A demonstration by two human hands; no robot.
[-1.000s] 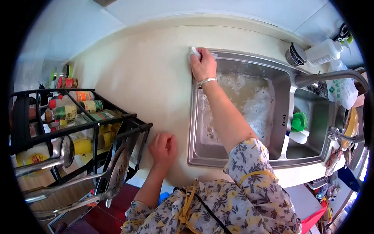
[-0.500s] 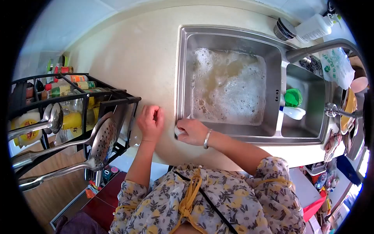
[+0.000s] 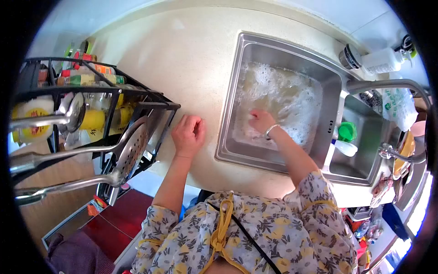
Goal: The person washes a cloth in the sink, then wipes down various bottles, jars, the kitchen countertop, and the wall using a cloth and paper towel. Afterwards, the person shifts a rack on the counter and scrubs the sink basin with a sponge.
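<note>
My left hand (image 3: 188,136) rests on the pale countertop (image 3: 196,59), between the black rack and the sink. Its fingers are curled into a loose fist, and nothing shows in them. Reaching into the large basin of the steel sink (image 3: 226,137) is my right hand (image 3: 262,122), a silver bangle at its wrist. The fingers are closed at the surface of the cloudy, soapy water (image 3: 301,100); what they hold, if anything, is hidden by foam and the hand.
A black rack (image 3: 150,106) with bottles and hanging steel skimmers (image 3: 137,148) stands at left. In the small right basin lie a green cup-like item (image 3: 347,131) and a white bottle (image 3: 346,148). The faucet (image 3: 383,84) arches over the right side.
My right hand has moved from the sink's left front rim, where something white showed under it, into the soapy water. The foam is stirred. My left hand stays curled on the counter; the view has shifted.
</note>
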